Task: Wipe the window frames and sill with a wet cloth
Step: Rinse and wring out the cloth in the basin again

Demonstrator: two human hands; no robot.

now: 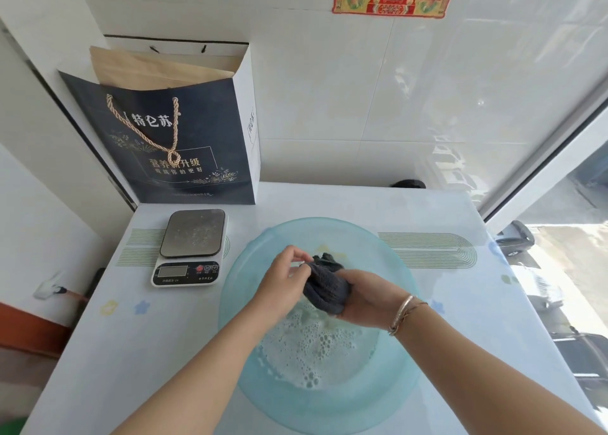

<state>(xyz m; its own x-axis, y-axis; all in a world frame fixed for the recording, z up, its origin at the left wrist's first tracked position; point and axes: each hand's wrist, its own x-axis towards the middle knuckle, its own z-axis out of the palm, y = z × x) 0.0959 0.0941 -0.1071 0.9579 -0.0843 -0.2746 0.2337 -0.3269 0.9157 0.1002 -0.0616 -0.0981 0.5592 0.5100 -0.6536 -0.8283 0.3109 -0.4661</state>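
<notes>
Leftmost, we see a dark paper bag (171, 145) with a rope handle standing against the tiled wall, and just in front of it a kitchen scale (190, 247) on the white table (131, 352). Next comes our left hand (286, 283), its fingers curled onto the near end of a dark grey cloth (327, 286). We hold the bunched cloth above a pale blue basin (237, 319) of sudsy water, seemingly clear of the surface, though the hands hide its underside. Our right hand (365, 299), with bracelets at the wrist, wraps around the cloth's other end in a firm grasp. Farther right, the window frame (543, 178) slants along the table's edge.
</notes>
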